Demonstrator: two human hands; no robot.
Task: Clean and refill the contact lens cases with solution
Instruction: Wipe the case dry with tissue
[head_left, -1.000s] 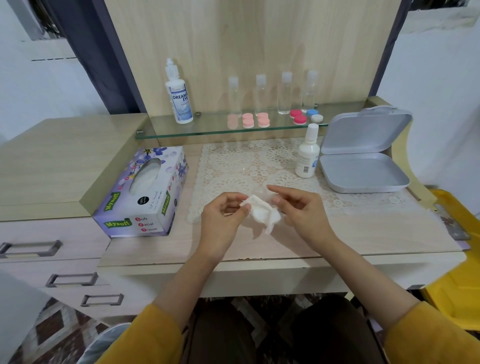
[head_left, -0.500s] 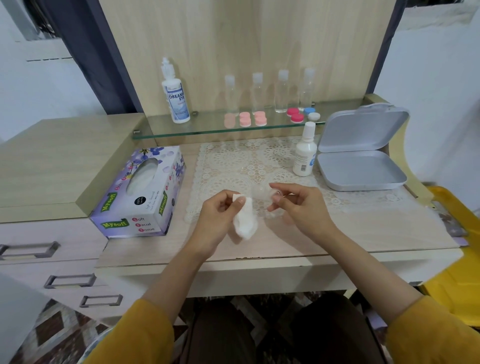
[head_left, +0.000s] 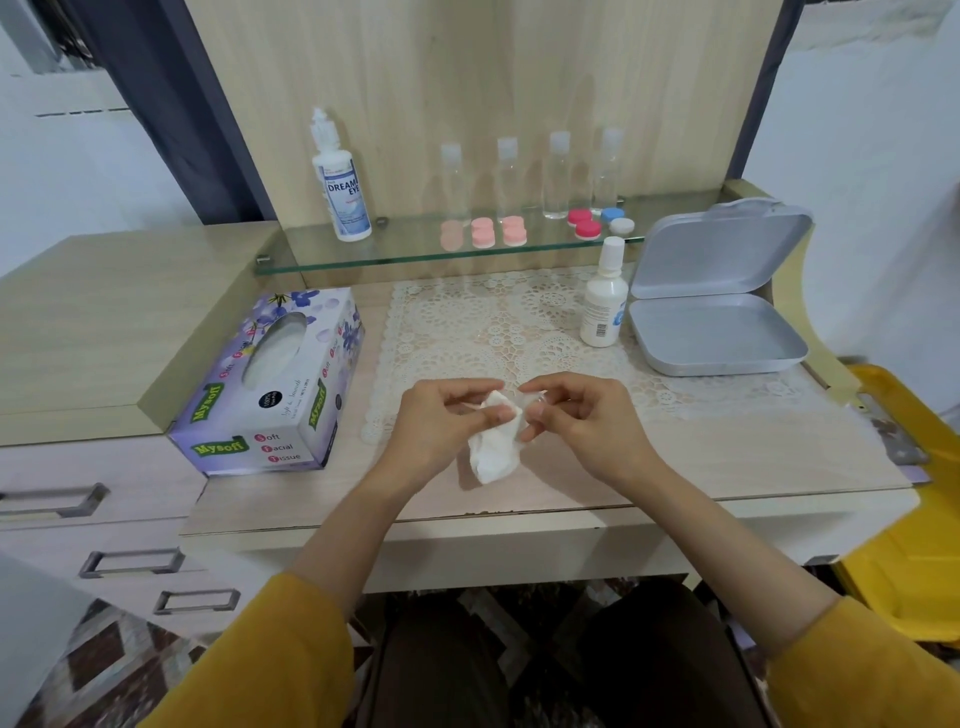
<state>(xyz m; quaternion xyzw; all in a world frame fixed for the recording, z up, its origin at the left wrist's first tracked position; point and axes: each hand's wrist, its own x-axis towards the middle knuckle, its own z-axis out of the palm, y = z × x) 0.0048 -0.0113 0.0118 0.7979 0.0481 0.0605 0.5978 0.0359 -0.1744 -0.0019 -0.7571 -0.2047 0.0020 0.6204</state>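
Left hand (head_left: 441, 423), right hand (head_left: 589, 418) pinching, nearly touching

- The left hand (head_left: 441, 423) and right hand (head_left: 589, 421), apart half a second ago, have come together again, and their fingertips nearly touch.
- The tissue (head_left: 493, 449), pinched by the left hand, has moved up against the clear case (head_left: 532, 402) that the right hand pinches.
- The tissue, bunched between both hands a second ago, now hangs below the left thumb.

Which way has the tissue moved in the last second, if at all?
Yes. The tissue shifted slightly left, toward the tissue box; it now hangs from the left hand.
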